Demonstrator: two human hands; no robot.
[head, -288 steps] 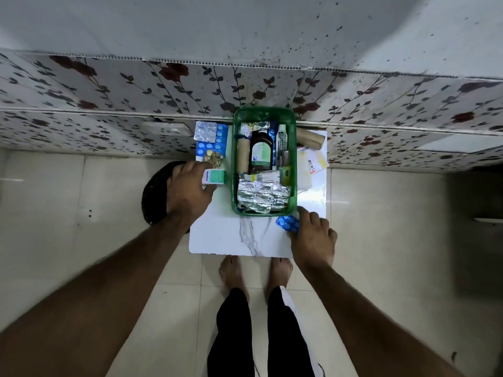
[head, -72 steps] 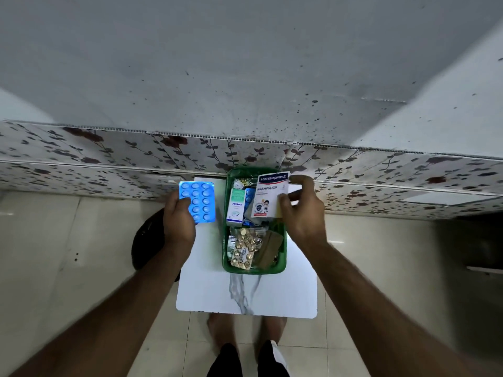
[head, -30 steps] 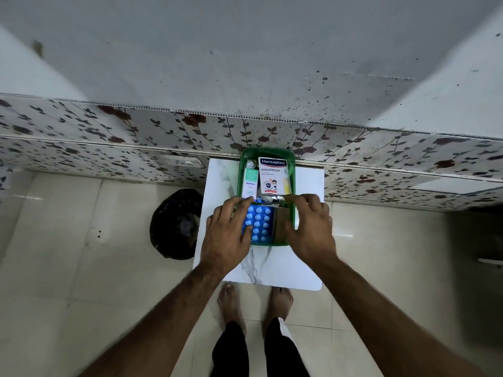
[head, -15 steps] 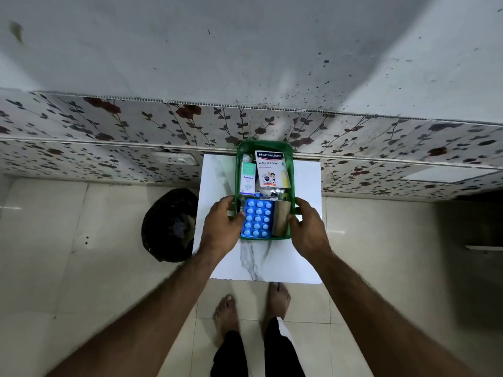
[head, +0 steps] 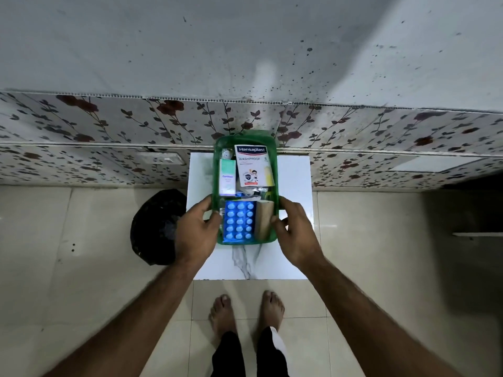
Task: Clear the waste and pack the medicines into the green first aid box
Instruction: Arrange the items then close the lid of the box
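Both hands now clamp the box's long sides; 1 s ago they were pressing the blue strip down into it, and 2.4 s ago the left held that strip beside the box while the right set in the plaster pack. Left hand [head: 194,232] grips the box [head: 246,138] wall at 9 o'clock, thumb hooked over the rim; right hand [head: 296,229] grips the wall at 3 o'clock, thumb inside against a tan roll [head: 263,220]. Box sits on the white counter [head: 294,186], far end near the floral wall. Inside: blue strip [head: 239,220] flat at 6 o'clock, roll just beside it on the 3 o'clock side, plaster pack [head: 253,165] at 12–1 o'clock, small green-white carton [head: 227,176] at 10–11 o'clock; foil bits between, too small to tell. Black bin bag [head: 156,227] on the floor at 9 o'clock of the counter, w/ bare feet [head: 246,312] below at 6 o'clock.
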